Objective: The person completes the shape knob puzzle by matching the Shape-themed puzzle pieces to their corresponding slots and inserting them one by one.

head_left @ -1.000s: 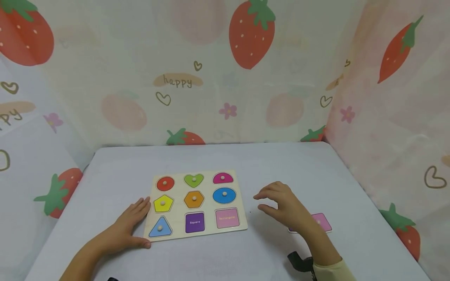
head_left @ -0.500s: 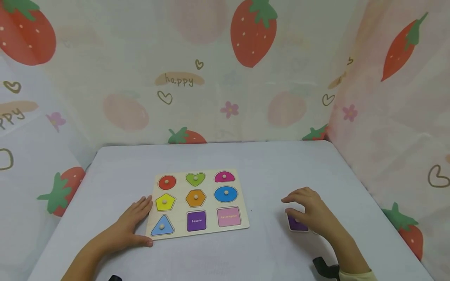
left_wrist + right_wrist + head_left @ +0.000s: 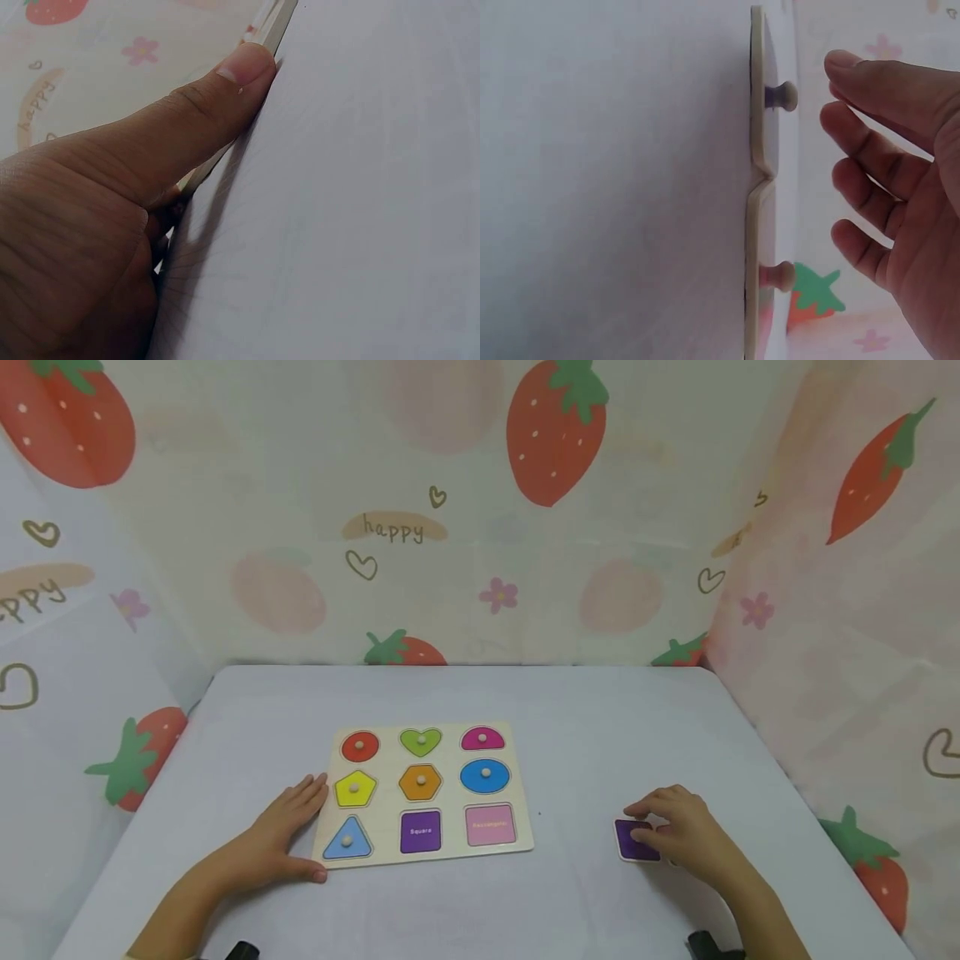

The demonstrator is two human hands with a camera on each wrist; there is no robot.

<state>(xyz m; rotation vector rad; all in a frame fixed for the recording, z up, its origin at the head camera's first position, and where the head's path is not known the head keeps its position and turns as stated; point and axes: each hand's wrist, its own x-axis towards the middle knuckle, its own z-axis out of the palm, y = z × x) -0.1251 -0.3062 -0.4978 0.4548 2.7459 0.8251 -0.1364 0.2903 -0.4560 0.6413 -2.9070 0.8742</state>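
My left hand rests at the left edge of a wooden knob puzzle board, fingers spread, with the thumb along its near edge. Over to the right, a purple square puzzle piece lies loose on the table. Just above it is my right hand, thumb and forefinger curved over the knob. The right wrist view shows these fingertips a little apart from the knob. A pink piece with its own knob lies against the purple one; the hand hides it in the head view.
Several coloured shapes with knobs, such as the blue oval, sit in the board. The printed square recess and rectangular recess hold no piece. Strawberry-print cloth walls the white table at back and sides.
My right hand has moved right from beside the board, then lowered over the purple square piece. The left hand stays at the board's edge. The head view has shifted slightly.
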